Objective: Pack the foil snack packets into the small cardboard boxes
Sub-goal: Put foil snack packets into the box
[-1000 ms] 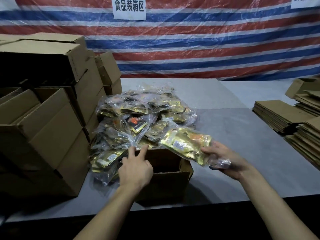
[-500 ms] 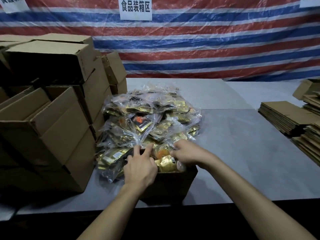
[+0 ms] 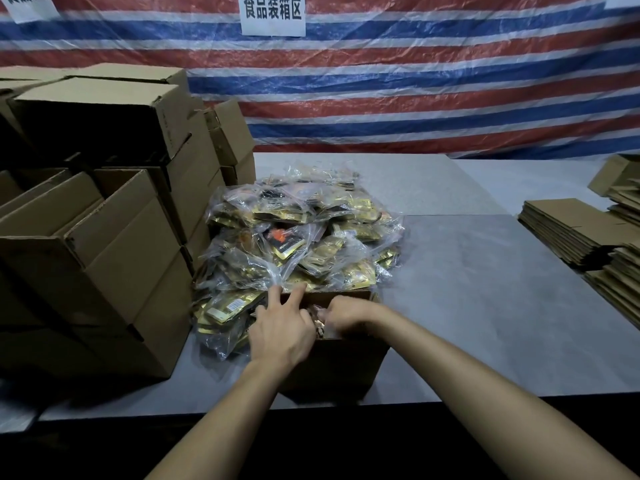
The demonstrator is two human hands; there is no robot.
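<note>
Striped tarpaulin [image 3: 415,81] backs the grey surface [image 3: 485,289]: my left hand [image 3: 282,332], grip open, steadies the small cardboard box [image 3: 346,362]; my right hand [image 3: 348,311] dips inside over a foil packet [image 3: 319,325], its grip impossible to tell. A large heap [image 3: 301,237] awaits packing.

- A small cardboard box [image 3: 346,362] stands at the near edge of the table [image 3: 485,306].
- Snack packets [image 3: 301,237] are heaped just behind it and to its left.
- Stacked cartons [image 3: 104,244] stand at the left, flattened cartons [image 3: 568,230] well apart at the right.
- A tarpaulin [image 3: 415,98] hangs behind.
</note>
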